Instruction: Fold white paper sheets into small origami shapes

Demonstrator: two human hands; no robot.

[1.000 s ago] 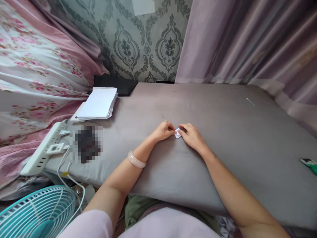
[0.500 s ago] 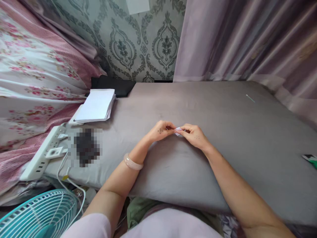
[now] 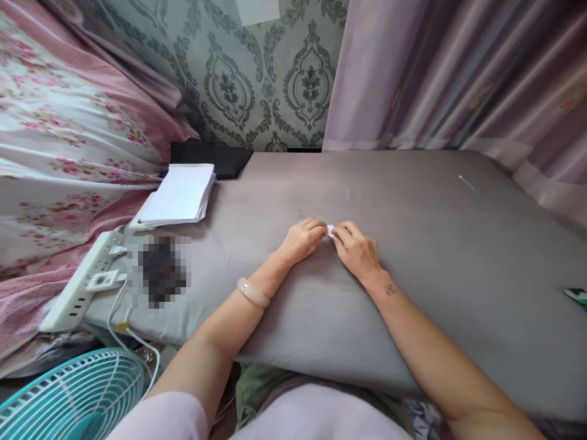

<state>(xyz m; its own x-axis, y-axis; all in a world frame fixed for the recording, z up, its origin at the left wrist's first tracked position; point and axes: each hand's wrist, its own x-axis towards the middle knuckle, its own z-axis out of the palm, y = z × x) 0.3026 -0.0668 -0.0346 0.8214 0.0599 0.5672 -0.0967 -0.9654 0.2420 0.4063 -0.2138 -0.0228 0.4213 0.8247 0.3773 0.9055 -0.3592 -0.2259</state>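
Note:
A small folded piece of white paper (image 3: pixel 330 230) is pinched between both hands over the middle of the grey cloth-covered table (image 3: pixel 413 201). My left hand (image 3: pixel 302 239), with a pale bangle on the wrist, has its fingers curled closed on the paper's left side. My right hand (image 3: pixel 355 249) grips the paper's right side with thumb and fingers pressed together. Most of the paper is hidden by my fingers.
A stack of white paper sheets (image 3: pixel 178 194) lies at the table's far left, a black pouch (image 3: pixel 213 157) behind it. A white power strip (image 3: pixel 82 282) and a blurred dark object (image 3: pixel 160 270) sit at the left edge. A teal fan (image 3: pixel 73 394) stands below. A green-black item (image 3: pixel 576 296) lies far right.
Both hands lifted the small paper off the cloth and turned it; they now hold it pinched a little farther from me, with the right wrist rotated so a mark on it shows.

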